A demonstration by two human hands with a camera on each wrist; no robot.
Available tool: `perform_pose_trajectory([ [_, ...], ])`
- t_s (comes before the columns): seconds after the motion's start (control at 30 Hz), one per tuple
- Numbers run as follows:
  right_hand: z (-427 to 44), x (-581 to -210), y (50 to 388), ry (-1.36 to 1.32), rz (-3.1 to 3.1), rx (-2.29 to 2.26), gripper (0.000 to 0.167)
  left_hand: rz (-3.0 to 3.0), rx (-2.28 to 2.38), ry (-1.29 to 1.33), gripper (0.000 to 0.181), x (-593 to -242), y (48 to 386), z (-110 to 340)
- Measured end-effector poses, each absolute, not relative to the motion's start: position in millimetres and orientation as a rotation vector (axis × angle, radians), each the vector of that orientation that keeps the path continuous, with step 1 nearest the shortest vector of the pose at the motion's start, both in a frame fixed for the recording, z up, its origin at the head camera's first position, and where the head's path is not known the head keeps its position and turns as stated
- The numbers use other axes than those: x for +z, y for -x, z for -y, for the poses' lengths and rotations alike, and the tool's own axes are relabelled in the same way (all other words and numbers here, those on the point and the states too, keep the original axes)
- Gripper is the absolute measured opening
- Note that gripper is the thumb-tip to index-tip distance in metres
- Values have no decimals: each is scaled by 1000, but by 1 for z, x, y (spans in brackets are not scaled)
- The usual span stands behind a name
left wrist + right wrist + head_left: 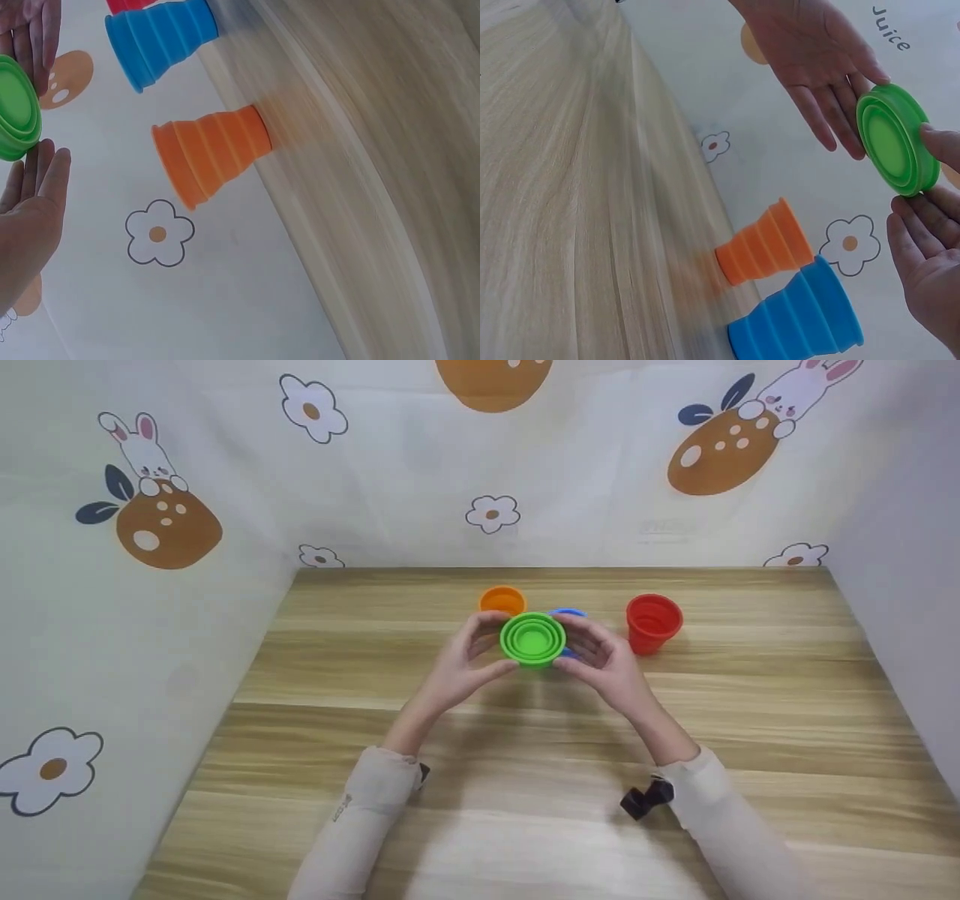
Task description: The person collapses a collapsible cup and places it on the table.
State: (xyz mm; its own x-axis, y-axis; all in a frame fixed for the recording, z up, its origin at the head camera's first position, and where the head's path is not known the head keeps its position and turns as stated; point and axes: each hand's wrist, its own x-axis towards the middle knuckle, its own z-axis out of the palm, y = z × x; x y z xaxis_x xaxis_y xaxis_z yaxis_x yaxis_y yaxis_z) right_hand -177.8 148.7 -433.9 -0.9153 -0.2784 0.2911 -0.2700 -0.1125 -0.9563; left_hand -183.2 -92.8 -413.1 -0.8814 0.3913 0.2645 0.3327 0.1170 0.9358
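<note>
A green collapsible cup (533, 640), folded flat into concentric rings, is held above the table between both hands. My left hand (466, 664) pinches its left edge between thumb and fingers. On the opposite edge, my right hand (611, 666) grips the rim the same way. The right wrist view shows the folded cup (889, 142) tilted, with fingers at its rim. Behind the hands stand an orange cup (502, 600) and a blue cup (568, 613), the blue one mostly hidden in the head view. Both appear extended and upright, their ribbed sides visible in the wrist views.
An extended red cup (654, 622) stands on the wood-grain table (525, 825), right of the blue one. A printed cloth (405, 472) with rabbits and flowers rises along the table's back edge. Black wrist mounts (646, 798) protrude beside the sleeves.
</note>
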Motion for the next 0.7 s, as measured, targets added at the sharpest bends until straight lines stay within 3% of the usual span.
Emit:
perform_pose_trajectory([
  [0.7, -137, -450, 190, 692, -2073, -2196, 59, -2373, 1858, -742, 61, -426, 189, 107],
])
